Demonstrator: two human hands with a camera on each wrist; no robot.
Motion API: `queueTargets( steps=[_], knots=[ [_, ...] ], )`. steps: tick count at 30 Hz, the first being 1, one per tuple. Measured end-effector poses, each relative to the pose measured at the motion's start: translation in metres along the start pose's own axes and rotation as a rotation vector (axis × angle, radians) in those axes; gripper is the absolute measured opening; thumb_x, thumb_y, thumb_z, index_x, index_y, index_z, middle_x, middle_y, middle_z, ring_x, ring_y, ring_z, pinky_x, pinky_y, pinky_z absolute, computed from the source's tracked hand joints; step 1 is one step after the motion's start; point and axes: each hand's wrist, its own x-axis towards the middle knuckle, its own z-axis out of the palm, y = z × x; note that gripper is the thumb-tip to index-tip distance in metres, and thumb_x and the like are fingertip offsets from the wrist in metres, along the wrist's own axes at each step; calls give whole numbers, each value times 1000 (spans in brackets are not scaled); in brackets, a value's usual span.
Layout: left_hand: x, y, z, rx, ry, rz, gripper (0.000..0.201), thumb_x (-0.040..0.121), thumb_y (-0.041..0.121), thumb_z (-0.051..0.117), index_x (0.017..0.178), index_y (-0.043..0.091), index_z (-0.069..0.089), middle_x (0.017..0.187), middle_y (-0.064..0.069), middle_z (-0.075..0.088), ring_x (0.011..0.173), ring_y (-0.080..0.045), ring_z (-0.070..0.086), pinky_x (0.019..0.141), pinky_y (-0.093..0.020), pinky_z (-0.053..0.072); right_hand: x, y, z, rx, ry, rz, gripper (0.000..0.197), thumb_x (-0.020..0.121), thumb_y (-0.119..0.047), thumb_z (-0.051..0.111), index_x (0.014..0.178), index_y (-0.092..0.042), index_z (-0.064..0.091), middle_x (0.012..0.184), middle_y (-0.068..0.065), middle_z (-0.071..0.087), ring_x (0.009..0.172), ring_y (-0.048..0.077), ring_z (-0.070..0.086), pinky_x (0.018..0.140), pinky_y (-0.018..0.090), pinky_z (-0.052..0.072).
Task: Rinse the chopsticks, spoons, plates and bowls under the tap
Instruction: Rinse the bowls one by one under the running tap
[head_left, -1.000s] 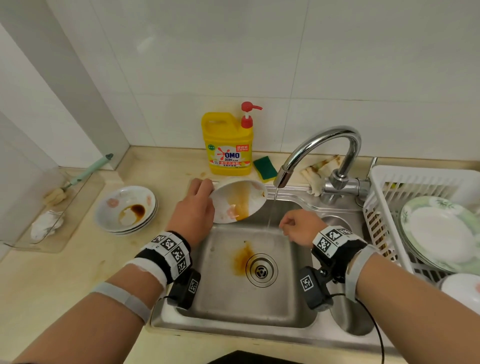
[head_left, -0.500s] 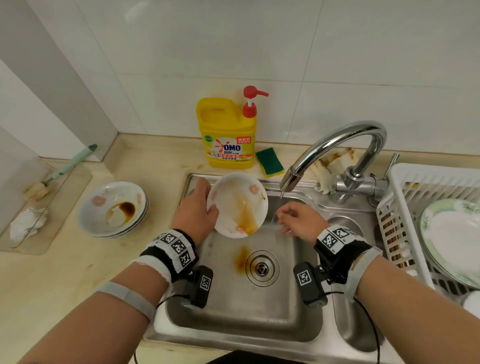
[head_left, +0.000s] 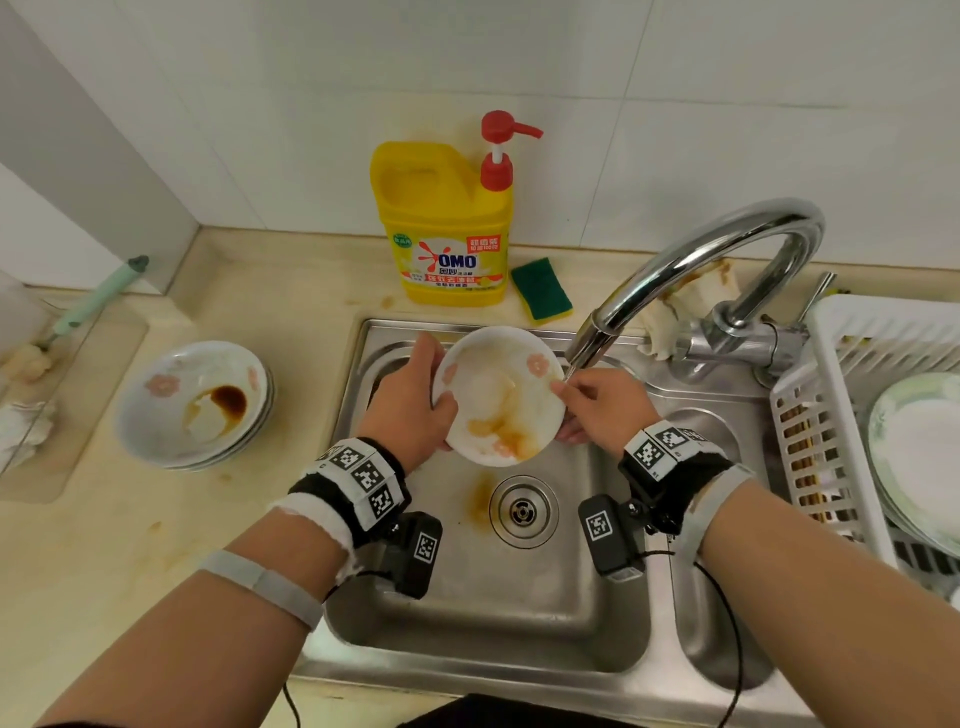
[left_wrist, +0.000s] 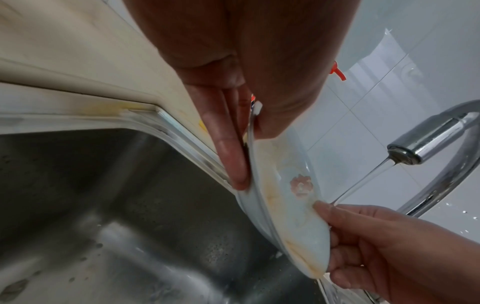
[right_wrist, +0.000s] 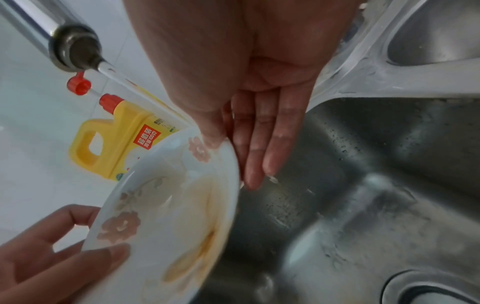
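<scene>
A white shallow bowl (head_left: 498, 395) with pink flowers and brown sauce streaks is held tilted over the sink (head_left: 467, 597). My left hand (head_left: 410, 400) grips its left rim, thumb inside and fingers behind. My right hand (head_left: 597, 405) pinches the right rim, with the thumb on the inner edge and straight fingers (right_wrist: 270, 144) behind it. The tap spout (head_left: 592, 343) ends just above the bowl's right rim, and a thin stream (left_wrist: 389, 174) runs down to that rim beside my right thumb. A stack of dirty flowered bowls (head_left: 192, 400) sits on the counter to the left.
A white drying rack (head_left: 831, 364) at the right holds clean plates (head_left: 914, 457) and chopsticks (head_left: 800, 447). A yellow detergent bottle (head_left: 447, 228), green sponge (head_left: 540, 288) and stained rag (head_left: 691, 296) stand behind the sink. A brush (head_left: 98, 296) lies far left.
My right hand has left the stream and taken hold of the bowl's right rim. My left hand has brought the bowl under the spout and turned its face more toward me.
</scene>
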Motion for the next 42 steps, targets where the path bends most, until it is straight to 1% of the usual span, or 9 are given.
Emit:
queueTargets(
  steps=[5,11,17,21,24,30,34,38,42],
  knots=[
    [2,-2,3,-5,-22,-9,28,93,5,58,108,20,40,93,10,57,71,-10,65,46,-22,55,0,-5,-2,-98,1,-18,43,101,-43,56,82,-7,68,63,12,72,58,21,74,61,36,63],
    [6,-8,5,4,-9,2,28,95,8,58,109,24,39,97,9,59,77,-13,66,49,-30,60,6,7,0,-150,-62,-25,14,100,-14,61,87,-8,62,79,10,76,71,19,76,77,43,64],
    [11,-10,7,126,36,76,28,97,12,58,111,26,37,88,12,59,77,-13,65,61,-32,58,-5,-11,1,-2,-38,27,48,97,-59,56,88,-14,68,65,10,74,62,24,75,59,35,63],
    [14,-7,6,157,65,109,29,96,12,58,111,26,36,88,8,61,79,-20,65,68,-42,57,-4,-8,-2,-74,-31,-17,38,102,-45,56,87,-13,68,66,11,74,63,22,75,63,34,64],
    [16,-4,3,188,97,138,27,97,12,58,112,21,38,89,4,62,79,-23,64,67,-42,54,-1,0,-2,-76,-58,-30,13,101,-17,60,107,-7,66,83,13,75,70,19,76,70,35,65],
    [18,5,2,303,40,196,31,98,17,59,112,29,34,88,3,67,73,-21,65,65,-45,58,-3,-9,0,-34,-35,49,39,101,-48,55,97,-11,65,81,9,74,62,22,76,62,38,64],
    [18,10,2,351,53,203,26,99,21,57,114,28,37,91,4,69,75,-22,66,60,-39,55,-3,-3,1,-173,-78,-33,30,105,-38,51,102,-11,63,83,7,74,62,17,75,62,35,64],
    [20,11,3,405,46,218,24,99,25,56,111,31,36,91,6,69,71,-20,65,50,-27,38,-5,2,2,-150,-83,-29,14,101,-25,60,111,-17,63,96,7,74,66,16,76,66,37,65],
    [22,12,3,445,44,228,23,100,27,55,112,32,36,89,6,68,70,-20,65,52,-31,46,-9,-15,4,-29,-70,108,26,100,-46,57,91,-22,63,81,12,74,58,29,74,56,36,61]
  ],
)
